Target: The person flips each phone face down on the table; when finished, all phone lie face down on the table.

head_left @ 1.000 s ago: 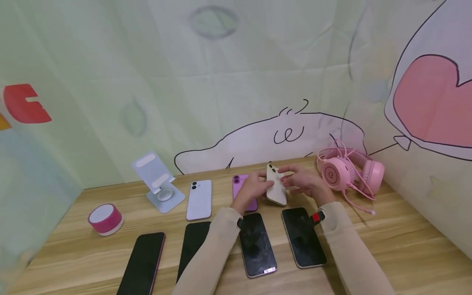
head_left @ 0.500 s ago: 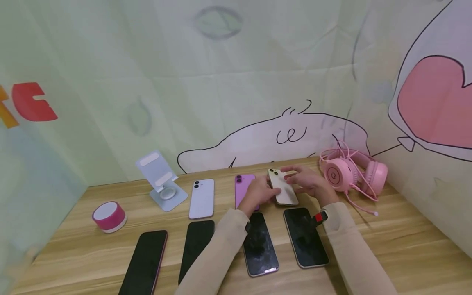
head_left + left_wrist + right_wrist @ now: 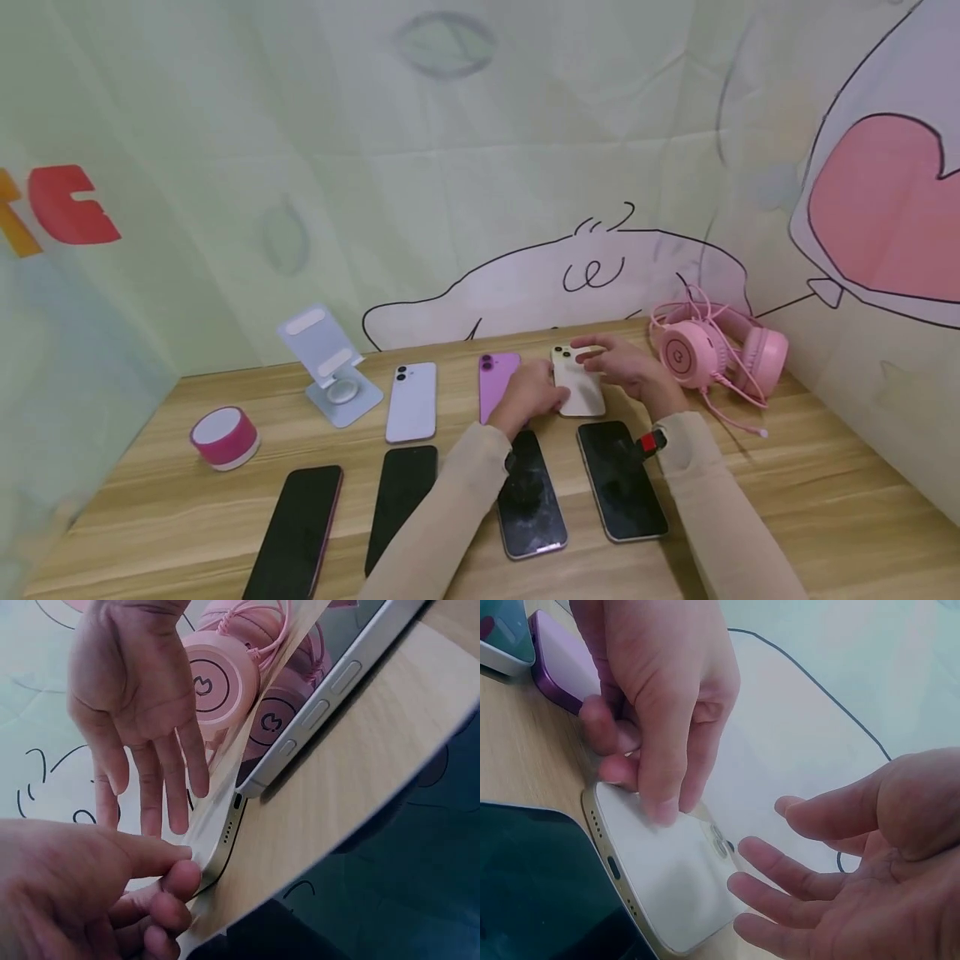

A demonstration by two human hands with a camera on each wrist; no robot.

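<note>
A white smartphone point(image 3: 583, 393) lies back side up near the rear of the table, cameras at its far left corner. My left hand point(image 3: 532, 390) pinches its left edge. In the right wrist view, that thumb rests on the phone's pale back point(image 3: 667, 877) while the other fingers curl at the side. My right hand point(image 3: 628, 368) hovers by the phone's right side, fingers loosely spread and holding nothing. Beside my left hand lies a purple smartphone point(image 3: 493, 382), partly covered by it.
Closer to me, several smartphones lie screen up, among them a dark one point(image 3: 622, 483) under my right wrist. Pink headphones point(image 3: 690, 350) stand at right. Further left are a pale-blue smartphone point(image 3: 412, 404), a folding phone stand point(image 3: 330, 367) and a pink-and-white round object point(image 3: 225, 437).
The white phone, tilted up between my hands a second ago, has come down flat on the table. My left hand followed it slightly right; the right hand's fingers are off its edge.
</note>
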